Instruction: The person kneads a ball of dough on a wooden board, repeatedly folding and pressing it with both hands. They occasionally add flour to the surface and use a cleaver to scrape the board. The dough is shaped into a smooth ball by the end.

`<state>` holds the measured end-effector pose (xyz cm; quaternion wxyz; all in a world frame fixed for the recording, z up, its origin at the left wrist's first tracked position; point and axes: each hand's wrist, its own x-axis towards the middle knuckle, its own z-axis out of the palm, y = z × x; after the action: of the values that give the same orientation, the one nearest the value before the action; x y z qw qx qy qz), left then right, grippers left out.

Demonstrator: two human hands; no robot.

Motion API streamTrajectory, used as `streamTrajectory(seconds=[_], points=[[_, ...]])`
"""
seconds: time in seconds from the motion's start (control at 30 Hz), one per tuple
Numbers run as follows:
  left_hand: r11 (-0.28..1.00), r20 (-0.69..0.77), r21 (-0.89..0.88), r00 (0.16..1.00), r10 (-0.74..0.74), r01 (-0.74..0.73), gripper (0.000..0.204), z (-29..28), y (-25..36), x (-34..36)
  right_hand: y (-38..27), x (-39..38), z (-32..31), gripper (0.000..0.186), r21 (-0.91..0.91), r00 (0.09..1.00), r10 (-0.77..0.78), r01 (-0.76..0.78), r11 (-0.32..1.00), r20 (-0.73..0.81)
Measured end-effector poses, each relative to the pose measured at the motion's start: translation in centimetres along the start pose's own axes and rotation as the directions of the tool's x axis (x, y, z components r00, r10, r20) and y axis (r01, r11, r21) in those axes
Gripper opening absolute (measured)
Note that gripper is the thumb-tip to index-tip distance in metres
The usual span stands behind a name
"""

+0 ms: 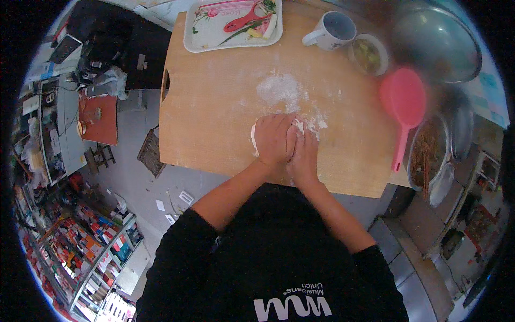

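Observation:
Both hands are pressed together over a lump of pale dough (254, 140) near the front edge of a wooden board (209, 107). The dough shows only as a pale edge beside my left hand and a bit near the fingertips; the rest is covered. My left hand (274, 138) lies over it with its fingers curled down. Against its side, my right hand (304, 155) bends its fingers over the dough too. Just beyond the hands, white flour (280, 90) is scattered on the board.
A white tray (201, 44) with vegetables and a red-handled utensil lies at the far left. To the right stand a white mug (324, 38), a small bowl of greens (384, 61), a pink ladle (402, 96), a large metal bowl (440, 43) and a bowl of brown filling (427, 139) with chopsticks.

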<state>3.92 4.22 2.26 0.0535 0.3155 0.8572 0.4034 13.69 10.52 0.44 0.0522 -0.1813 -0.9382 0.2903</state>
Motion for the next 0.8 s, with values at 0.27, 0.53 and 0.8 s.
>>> streamTrajectory(seconds=[0.27,0.53,0.8], points=[[0.939,-0.222,0.341,0.974,0.037,0.042,0.027,4.8,-2.5,7.9,4.9,10.0,-0.6,0.037,0.049,0.989,-0.012,0.005,0.999,0.149],[0.991,-0.172,-0.091,0.978,-0.115,0.1,0.035,2.9,-3.3,7.8,0.9,8.3,-3.9,0.057,-0.154,0.971,-0.212,0.228,0.961,0.111],[0.978,0.175,0.203,0.981,-0.083,0.047,0.029,1.1,-0.2,0.9,0.6,2.3,-2.7,0.044,-0.103,0.992,0.069,-0.058,0.993,0.11]])
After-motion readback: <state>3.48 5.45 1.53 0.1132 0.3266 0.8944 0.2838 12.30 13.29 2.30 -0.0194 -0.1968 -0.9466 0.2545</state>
